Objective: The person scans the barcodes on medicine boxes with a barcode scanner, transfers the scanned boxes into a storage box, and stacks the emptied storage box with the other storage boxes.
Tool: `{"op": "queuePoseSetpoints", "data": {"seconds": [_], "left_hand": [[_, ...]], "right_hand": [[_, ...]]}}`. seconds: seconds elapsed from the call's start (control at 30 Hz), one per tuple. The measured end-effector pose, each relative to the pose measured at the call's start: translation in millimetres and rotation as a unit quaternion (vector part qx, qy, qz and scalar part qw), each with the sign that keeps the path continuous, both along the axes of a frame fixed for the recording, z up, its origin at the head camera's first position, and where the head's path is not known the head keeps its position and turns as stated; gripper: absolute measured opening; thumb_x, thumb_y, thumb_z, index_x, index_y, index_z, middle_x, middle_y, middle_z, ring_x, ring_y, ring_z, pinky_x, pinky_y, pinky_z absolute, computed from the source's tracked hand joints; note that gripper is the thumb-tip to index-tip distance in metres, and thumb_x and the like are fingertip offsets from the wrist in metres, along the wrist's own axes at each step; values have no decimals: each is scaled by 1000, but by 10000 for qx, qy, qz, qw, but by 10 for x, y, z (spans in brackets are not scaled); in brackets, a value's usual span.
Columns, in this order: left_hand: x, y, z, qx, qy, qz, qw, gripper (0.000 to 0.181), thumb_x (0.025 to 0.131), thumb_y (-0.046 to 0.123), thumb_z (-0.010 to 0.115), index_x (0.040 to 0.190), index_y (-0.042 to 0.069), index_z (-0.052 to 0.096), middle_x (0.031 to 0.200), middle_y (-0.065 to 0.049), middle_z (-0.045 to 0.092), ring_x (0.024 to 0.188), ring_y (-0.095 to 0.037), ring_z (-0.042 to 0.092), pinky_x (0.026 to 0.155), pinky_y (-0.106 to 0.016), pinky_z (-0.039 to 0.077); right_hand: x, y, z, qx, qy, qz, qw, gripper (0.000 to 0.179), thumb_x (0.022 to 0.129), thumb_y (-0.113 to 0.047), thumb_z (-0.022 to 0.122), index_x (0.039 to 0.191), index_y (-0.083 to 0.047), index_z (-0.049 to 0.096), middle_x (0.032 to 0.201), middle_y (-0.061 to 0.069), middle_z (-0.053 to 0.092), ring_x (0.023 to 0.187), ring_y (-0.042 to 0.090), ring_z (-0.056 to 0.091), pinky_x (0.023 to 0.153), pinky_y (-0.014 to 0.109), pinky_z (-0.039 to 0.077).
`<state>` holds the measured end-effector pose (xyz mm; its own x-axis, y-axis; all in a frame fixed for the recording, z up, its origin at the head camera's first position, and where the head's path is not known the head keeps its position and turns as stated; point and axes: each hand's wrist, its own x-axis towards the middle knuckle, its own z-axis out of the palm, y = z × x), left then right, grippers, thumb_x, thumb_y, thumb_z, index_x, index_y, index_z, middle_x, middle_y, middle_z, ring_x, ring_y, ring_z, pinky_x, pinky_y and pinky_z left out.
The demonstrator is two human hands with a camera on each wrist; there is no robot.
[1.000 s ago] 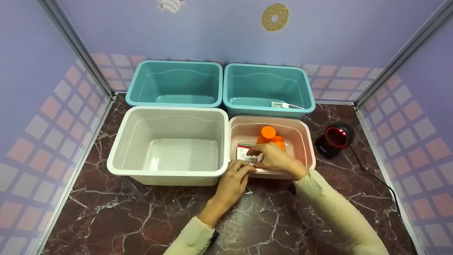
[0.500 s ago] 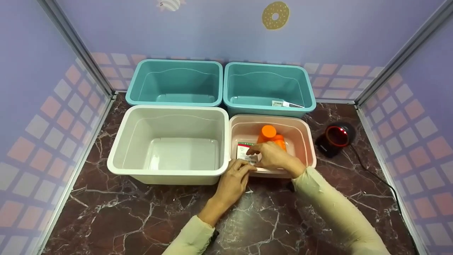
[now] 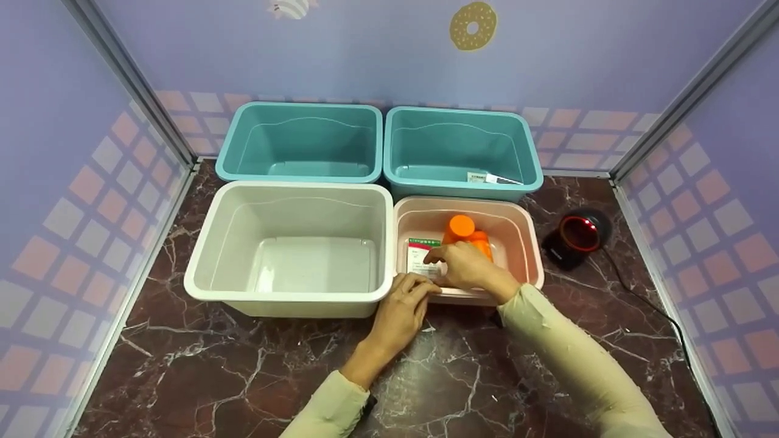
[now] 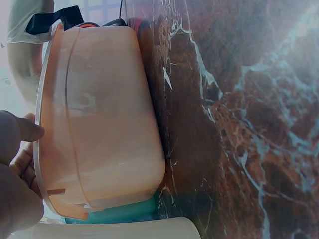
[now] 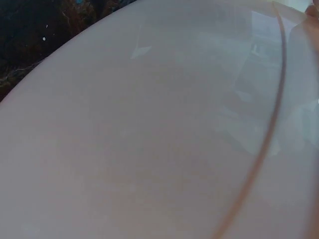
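Note:
A pink bin (image 3: 533, 255) stands at the front right of the group. My left hand (image 3: 401, 309) grips its near rim at the left corner; in the left wrist view the thumb (image 4: 31, 128) lies against the outer side of the rim. Inside the bin my right hand (image 3: 467, 265) holds a small white carton (image 3: 420, 258) with red and green bands, by its right side. The hand hides that side and the exact grip. Just behind the right hand are two orange bottles (image 3: 462, 226), partly covered. The right wrist view shows mostly the bin's wall (image 5: 149, 129).
A larger white bin (image 3: 289, 296) stands left of the pink one. Two teal bins (image 3: 299, 109) are behind; the right one contains small white packages (image 3: 477, 177). A black scanner (image 3: 575, 240) with red lights and a cable stands to the right on the marbled table (image 3: 237, 377).
The white carton has tilted, showing more of its green band on top. My right hand has shifted very slightly with it. The left hand stays on the rim.

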<state>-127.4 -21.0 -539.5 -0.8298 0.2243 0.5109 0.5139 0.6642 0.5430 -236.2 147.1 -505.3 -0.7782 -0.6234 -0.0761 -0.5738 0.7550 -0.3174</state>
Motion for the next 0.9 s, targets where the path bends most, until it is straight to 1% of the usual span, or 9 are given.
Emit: {"op": "queuePoseSetpoints", "data": {"seconds": [0.27,0.5,0.67,0.8,0.9], "left_hand": [[5,-1,-10,8,90,-8,10000,25,88,2,68,104,21,73,106,5,64,105,-15,57,93,-27,50],[3,-1,-13,-37,91,17,9999,26,88,2,68,104,22,72,108,5,64,106,-14,57,94,-27,50],[-1,2,-19,-10,98,22,9999,27,87,2,68,105,22,72,107,5,64,104,-14,57,93,-27,50],[-2,6,-18,22,111,15,9999,27,87,1,68,105,21,73,106,5,64,104,-14,57,92,-27,50],[1,8,-19,61,126,13,9999,27,87,1,68,105,21,73,106,5,64,104,-15,57,92,-27,50]], "right_hand": [[-5,10,7,119,31,-21,9999,37,76,-21,78,112,-15,73,105,10,76,96,36,70,81,51,54],[-19,79,15,224,-45,-114,9997,39,76,-23,77,112,-12,72,103,10,76,95,33,70,80,47,56],[-16,110,40,398,33,-175,9990,36,78,-21,73,113,-13,72,102,11,76,93,36,71,78,49,55],[-18,68,67,333,-116,-144,9993,39,77,-24,76,115,-13,72,105,11,75,96,36,70,81,49,55],[-28,9,65,221,-258,-13,9994,41,76,-25,78,115,-12,72,107,9,75,99,34,69,84,48,55]]}}
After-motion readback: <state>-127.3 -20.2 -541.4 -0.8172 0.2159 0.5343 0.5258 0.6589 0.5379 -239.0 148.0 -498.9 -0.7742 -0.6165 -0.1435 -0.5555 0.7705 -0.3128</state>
